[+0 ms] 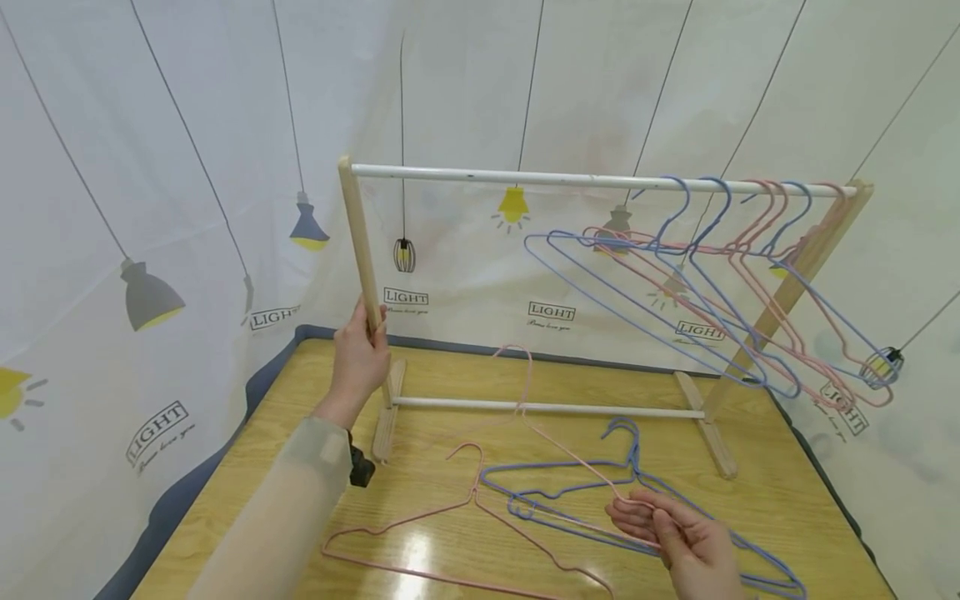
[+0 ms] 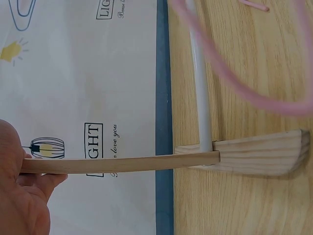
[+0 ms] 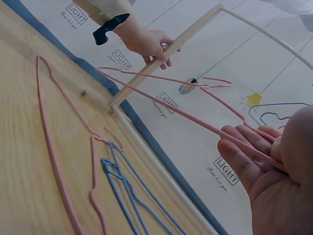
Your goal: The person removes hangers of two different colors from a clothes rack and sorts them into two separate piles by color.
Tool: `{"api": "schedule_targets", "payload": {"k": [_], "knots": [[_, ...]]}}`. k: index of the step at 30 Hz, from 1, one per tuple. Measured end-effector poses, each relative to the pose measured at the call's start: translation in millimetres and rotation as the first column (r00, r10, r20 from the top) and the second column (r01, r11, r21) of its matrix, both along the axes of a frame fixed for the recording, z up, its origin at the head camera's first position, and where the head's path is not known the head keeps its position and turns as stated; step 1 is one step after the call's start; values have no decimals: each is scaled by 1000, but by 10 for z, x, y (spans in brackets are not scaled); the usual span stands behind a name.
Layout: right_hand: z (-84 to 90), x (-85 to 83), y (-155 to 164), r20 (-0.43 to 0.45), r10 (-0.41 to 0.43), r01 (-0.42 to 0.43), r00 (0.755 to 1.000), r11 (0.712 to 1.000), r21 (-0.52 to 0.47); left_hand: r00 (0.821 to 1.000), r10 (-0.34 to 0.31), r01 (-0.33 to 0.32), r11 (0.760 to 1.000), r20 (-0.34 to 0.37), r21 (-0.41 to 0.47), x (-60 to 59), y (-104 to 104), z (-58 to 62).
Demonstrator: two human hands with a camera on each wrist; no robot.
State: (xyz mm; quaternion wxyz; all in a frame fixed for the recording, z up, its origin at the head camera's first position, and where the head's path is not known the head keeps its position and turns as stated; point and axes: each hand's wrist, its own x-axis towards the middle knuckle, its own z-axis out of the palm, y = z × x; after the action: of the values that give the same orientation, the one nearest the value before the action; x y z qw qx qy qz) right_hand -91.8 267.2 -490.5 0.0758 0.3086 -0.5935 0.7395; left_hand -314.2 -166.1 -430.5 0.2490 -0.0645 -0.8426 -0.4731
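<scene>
The left hand (image 1: 358,354) was wrapped around the left wooden post (image 1: 363,250) of the small clothes rack (image 1: 600,178), fingers curled about the post partway up, above its wooden foot (image 1: 388,410) on the table (image 1: 247,500). A loose pale sleeve (image 1: 277,508) covered that arm, with a dark strap at the wrist.

Near the front of the table, to the right of the sleeve, a pink hanger (image 1: 450,533) lay flat on the wood. Just right of it was a small heap of blue hangers (image 1: 570,500), also lying flat, their hooks pointing toward the rack's lower white bar (image 1: 547,407).

The right hand (image 1: 675,537) hovered over that heap at the near right, its fingers and thumb pinching the thin wire of another pink hanger (image 1: 525,400). That hanger was lifted off the table, slanting up and away from the hand, its hook raised in front of the rack's lower bar.

Farther right, a row of blue and pink hangers (image 1: 720,283) hung from the rack's white top rail, crowded toward the right post and swung out at an angle. A curtain (image 1: 150,167) printed with lamps stood behind everything.
</scene>
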Motion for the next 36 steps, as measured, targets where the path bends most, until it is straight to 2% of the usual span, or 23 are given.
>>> {"api": "schedule_targets", "payload": {"k": [4,7,13,18,23,26,28,30,33,34,36], "knots": [[-123,-12,-39,-8,113,-114,994,991,-67,1000,-1,1,1000,1,1,-1,4,2],[-223,-11,-81,-6,159,-158,987,982,-101,1000,-2,2,1000,0,3,-7,3,1],[-381,7,-170,62,245,-234,968,961,-151,1000,-2,2,1000,-1,9,-23,6,1],[-483,16,-262,101,321,-301,942,938,-175,1000,-2,2,1000,0,8,-22,3,-5],[-568,4,-318,103,421,-391,901,891,-230,1000,-6,6,1000,10,9,-8,8,-5],[-608,7,-307,126,442,-406,888,883,-236,1000,-8,8,1000,10,12,-6,10,-13],[-627,12,-294,132,432,-401,892,892,-209,1000,-6,6,1000,2,12,-7,7,-15],[-626,25,-282,152,390,-368,908,917,-157,1000,-2,2,1000,-11,3,-13,2,-20],[-589,56,-277,200,221,-230,955,973,25,1000,3,-4,1000,-29,-13,-30,-9,-32],[-570,67,-282,208,146,-171,967,979,109,999,5,-6,1000,-32,-18,-35,-13,-36],[-527,92,-302,226,13,-72,974,964,255,999,6,-7,1000,-36,-21,-41,-15,-41]]}}
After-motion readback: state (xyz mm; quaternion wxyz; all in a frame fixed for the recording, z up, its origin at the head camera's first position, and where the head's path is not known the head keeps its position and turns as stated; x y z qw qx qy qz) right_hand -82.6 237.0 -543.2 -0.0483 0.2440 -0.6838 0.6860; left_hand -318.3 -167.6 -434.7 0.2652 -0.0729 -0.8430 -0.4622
